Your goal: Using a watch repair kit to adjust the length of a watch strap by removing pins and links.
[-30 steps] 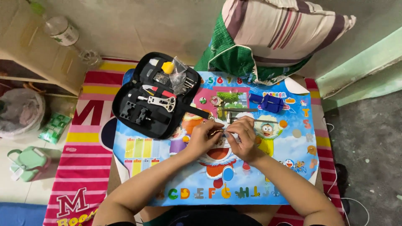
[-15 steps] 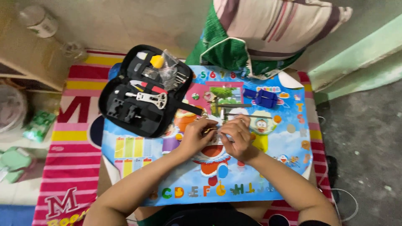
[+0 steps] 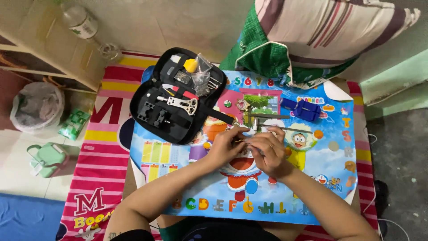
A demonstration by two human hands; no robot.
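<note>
- The left hand (image 3: 227, 149) and right hand (image 3: 266, 151) met over the middle of the cartoon mat (image 3: 312, 187), fingertips pressed together around a small metal part (image 3: 240, 142); it was too small to name. Both grips looked pinched shut on it, held close under the eyes for fine work.
- At 12 o'clock from the hands, 2 thin metal tools (image 3: 285, 129) lay flat on the mat, within a short reach.
- At 10 o'clock the black tool case (image 3: 154, 114) lay unzipped and flat, overhanging the mat's left edge onto the striped cloth (image 3: 100, 169), its tools face up.
- At 1 o'clock sat a blue holder (image 3: 305, 109); further back, a striped pillow (image 3: 330, 27) on green fabric crowded the mat's far edge.
- Open room lay at 3 o'clock and along the mat's near strip; the forearms took up the 6 o'clock side.
- Well apart at 9 o'clock, off the cloth, stood a green container (image 3: 47, 158) and a bagged bin (image 3: 35, 107); a plastic bottle (image 3: 82, 24) lay at 11 o'clock.
</note>
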